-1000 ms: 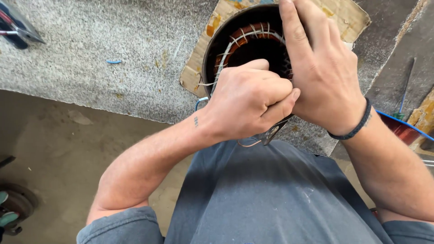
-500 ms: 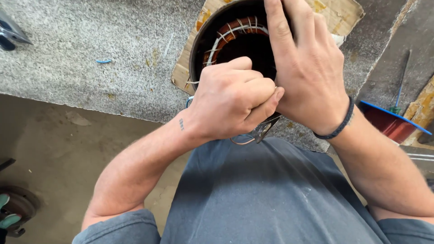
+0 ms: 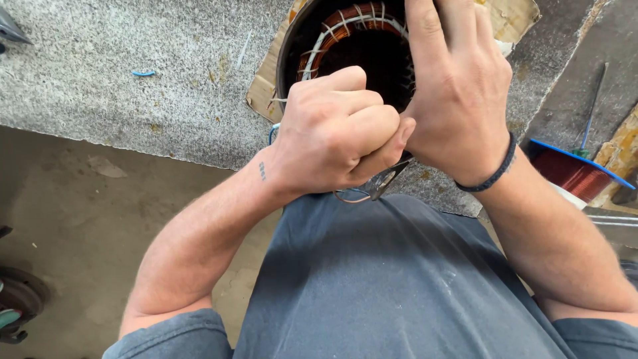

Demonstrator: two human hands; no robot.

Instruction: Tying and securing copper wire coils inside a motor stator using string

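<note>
A round motor stator (image 3: 312,40) with copper windings and white lacing stands on a piece of cardboard (image 3: 262,86) on a speckled stone bench (image 3: 133,100). My left hand (image 3: 335,136) is clenched in a fist at the stator's near rim. A metal tool end and a wire loop (image 3: 375,186) stick out below the fist. My right hand (image 3: 458,100) lies against the stator's right side, its fingers reaching over the rim. It wears a dark wristband. The stator's right half is hidden by the hands.
A spool of copper wire (image 3: 571,174) with a blue flange sits at the right, with a thin screwdriver (image 3: 591,110) behind it. A blue wire scrap (image 3: 143,73) lies on the bench. Concrete floor lies below left, with a dark round object (image 3: 16,302) at the edge.
Both hands keep their hold on the stator. They have shifted slightly left and up in view, and the left fist looks a little tighter.
</note>
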